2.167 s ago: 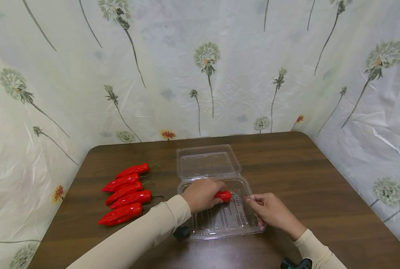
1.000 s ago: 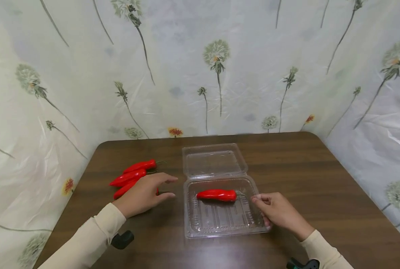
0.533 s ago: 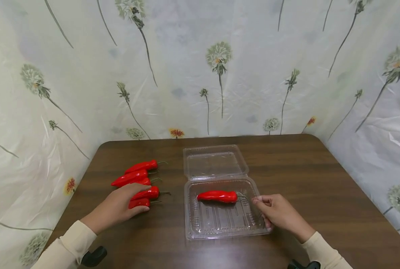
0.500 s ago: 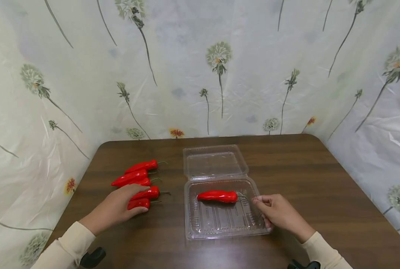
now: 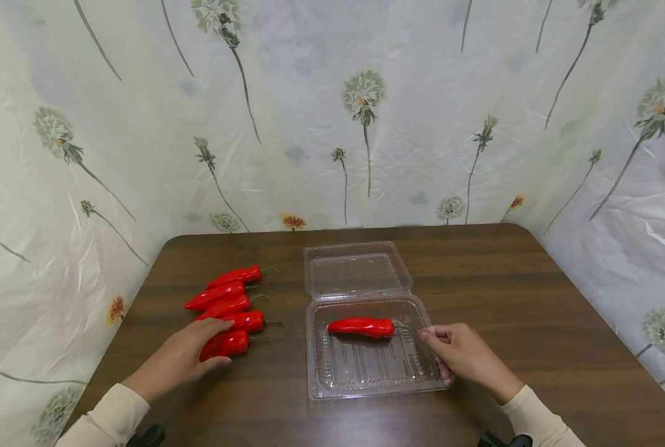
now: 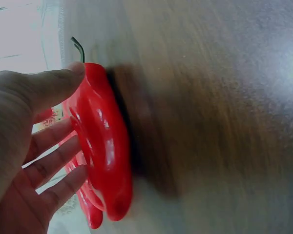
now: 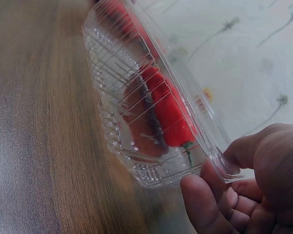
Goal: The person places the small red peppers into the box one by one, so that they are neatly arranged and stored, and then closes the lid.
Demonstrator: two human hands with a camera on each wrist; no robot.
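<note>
Beige sleeves point(image 5: 105, 415) entering from near edge. Left hand point(image 5: 177, 357) reaching around nearest red pepper point(image 5: 234, 343), thumb and fingers standing wide apart, hiding its tip from head view; whether touching, cannot tell. Right hand point(image 5: 469, 355) pinching clear container point(image 5: 368, 392) by right rim. 1 pepper point(image 5: 360, 326) lying inside, stem pointing right. 4 other peppers point(image 5: 233, 305) crowding close behind nearest, left hand partly covering adjacent 1. Open lid point(image 5: 357, 270) lying behind container. Brown worktop point(image 5: 477, 267) carrying all; flower-printed sheet point(image 5: 287, 118) hanging beyond.
</note>
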